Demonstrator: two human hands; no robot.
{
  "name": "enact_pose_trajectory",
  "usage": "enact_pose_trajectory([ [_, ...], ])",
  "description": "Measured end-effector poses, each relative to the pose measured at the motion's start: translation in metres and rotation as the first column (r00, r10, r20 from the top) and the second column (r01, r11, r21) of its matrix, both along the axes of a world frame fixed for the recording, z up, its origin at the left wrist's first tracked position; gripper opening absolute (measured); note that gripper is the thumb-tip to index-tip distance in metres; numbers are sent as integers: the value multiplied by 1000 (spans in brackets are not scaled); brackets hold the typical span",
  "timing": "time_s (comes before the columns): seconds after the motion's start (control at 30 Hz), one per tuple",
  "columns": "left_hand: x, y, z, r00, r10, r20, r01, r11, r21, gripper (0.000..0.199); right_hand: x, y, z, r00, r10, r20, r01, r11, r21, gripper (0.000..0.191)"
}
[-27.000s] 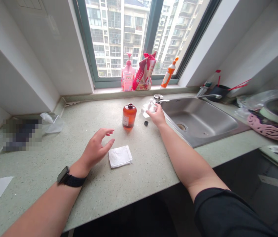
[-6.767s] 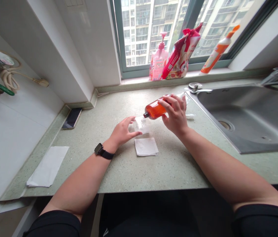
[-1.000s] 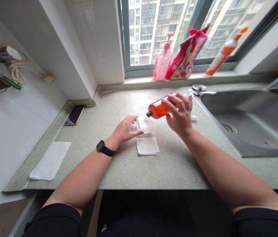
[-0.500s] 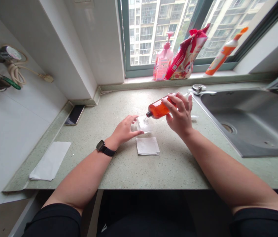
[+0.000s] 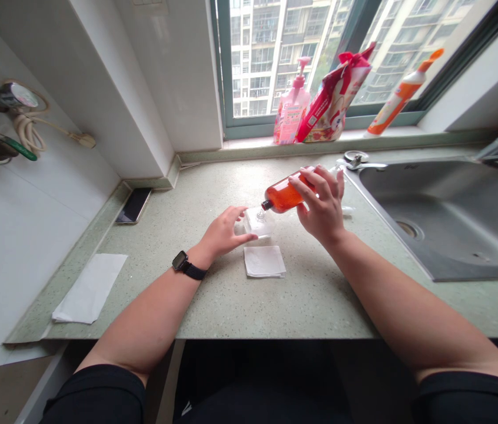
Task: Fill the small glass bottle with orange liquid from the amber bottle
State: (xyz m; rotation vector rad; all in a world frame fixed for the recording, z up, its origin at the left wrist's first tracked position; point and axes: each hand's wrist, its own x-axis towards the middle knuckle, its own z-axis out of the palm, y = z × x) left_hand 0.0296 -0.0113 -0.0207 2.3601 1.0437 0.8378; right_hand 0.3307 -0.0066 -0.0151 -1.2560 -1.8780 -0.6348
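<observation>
My right hand [image 5: 323, 203] is wrapped round an orange-red bottle [image 5: 285, 194], tipped so its black neck points down to the left. The neck is just above a small clear container [image 5: 259, 225] on the counter. Something clear shows between the neck and the container; whether it is flowing liquid is hard to make out. My left hand [image 5: 225, 231] holds the container's left side between thumb and fingers. Right in front of the container lies a folded white paper towel [image 5: 265, 261]. A clear object partly behind my right hand cannot be made out.
A steel sink [image 5: 434, 272] is set in at the right. On the windowsill stand a pink pump bottle [image 5: 292, 115], a red bag [image 5: 335, 100] and an orange-white bottle [image 5: 397, 100]. A phone [image 5: 134, 205] and white paper sheets [image 5: 90, 287] lie at the left.
</observation>
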Motion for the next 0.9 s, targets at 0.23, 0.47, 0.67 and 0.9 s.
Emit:
enact_pose_trajectory([
  [0.23,0,1,0,1000,3,-3,-3,1000,-5,68,-1,-1,0,999,-28,18,27,1000,15,86],
  [0.47,0,0,-1,1000,1,4,-1,1000,2,68,0,0,1,1000,-6,16,6,1000,22,88],
  [0.67,0,1,-1,1000,1,1,-1,1000,3,68,-1,-1,1,1000,3,23,-4,998,59,84],
  [0.9,0,-1,2,1000,12,3,-12,1000,-15,67,-1,-1,2,1000,-3,28,1,998,56,85],
])
